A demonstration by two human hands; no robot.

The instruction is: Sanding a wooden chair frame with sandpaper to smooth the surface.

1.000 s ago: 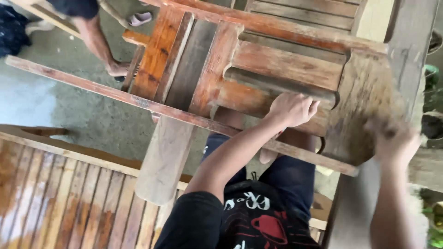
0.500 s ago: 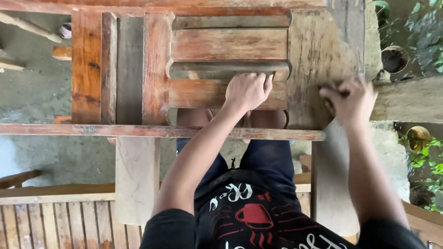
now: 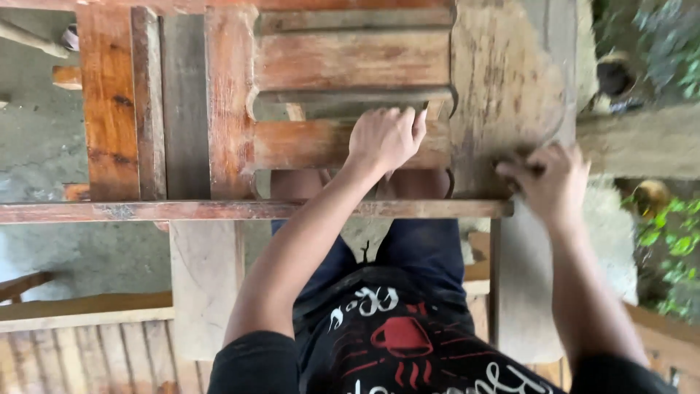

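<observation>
The left hand [image 3: 385, 138] is resting fingers-down on a reddish wooden frame [image 3: 219, 109], curling over the top edge of one of its horizontal slats [image 3: 306, 144] and gripping it, just at the centre of the view. The frame is filling the upper half, from nine o'clock round to one o'clock, with upright rails on its left part and stacked cross slats on its right. At three o'clock the right hand [image 3: 550, 179] is pressing against a pale, worn wooden panel [image 3: 503, 87] that is touching the right end of the slats; the hand is blurred, its fingers are looking bunched, and whether they are holding anything is impossible to tell. A long thin rail [image 3: 182, 211] is running across the middle, below both hands. At six o'clock a dark shirt with a red and white printed design [image 3: 397, 343] is showing. A slatted wooden surface [image 3: 80, 357] is lying at seven o'clock, and green leaves [image 3: 671, 233] are showing at four o'clock.
</observation>
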